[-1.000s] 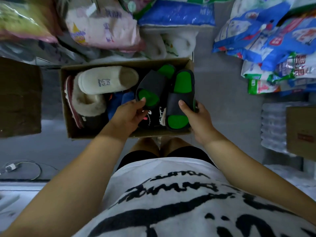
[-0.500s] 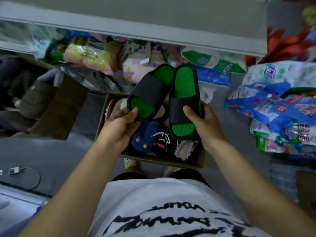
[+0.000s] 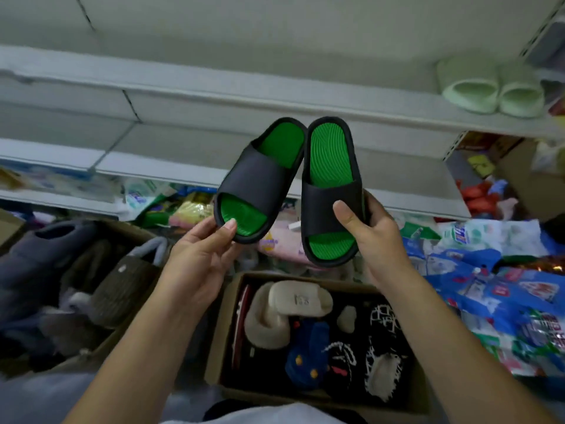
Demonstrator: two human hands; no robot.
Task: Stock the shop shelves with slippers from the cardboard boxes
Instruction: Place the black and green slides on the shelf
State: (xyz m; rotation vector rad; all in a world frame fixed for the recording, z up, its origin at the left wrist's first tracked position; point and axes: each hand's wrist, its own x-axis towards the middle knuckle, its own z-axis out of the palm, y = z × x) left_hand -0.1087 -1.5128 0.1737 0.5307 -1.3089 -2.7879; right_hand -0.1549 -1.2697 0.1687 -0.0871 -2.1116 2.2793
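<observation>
Fingers (image 3: 227, 226) of the left hand (image 3: 198, 255) pinch the toe end of one black slide slipper with a green footbed (image 3: 260, 179). The thumb lies on the green and the other fingers are tucked under the sole. The right hand (image 3: 373, 237) grips the second black-and-green slipper (image 3: 331, 191), thumb pressed across the black strap and fingers curled round behind the sole. Both slippers are held up in the air in front of the shelving, above the boxes, heels upward. The left one tilts so that the two heels meet or nearly meet at the top.

White metal shelves run across the view in tiers, an upper shelf (image 3: 275, 96) and a lower shelf (image 3: 153, 154) beneath it. A pair of pale green slides (image 3: 489, 87) sits on the upper shelf at the far right. Bagged goods (image 3: 183, 209) are crammed under the lowest board.

Below the hands an open cardboard box (image 3: 220, 325) holds a beige plush slipper (image 3: 293, 298), a blue plush slipper (image 3: 308, 350) and black-and-white patterned slippers (image 3: 382, 347). To the left, a second cardboard box (image 3: 134, 229) contains grey and brown fuzzy slippers (image 3: 122, 280). Blue-and-white plastic packets (image 3: 489, 286) are heaped at the right, just beside the central box.
</observation>
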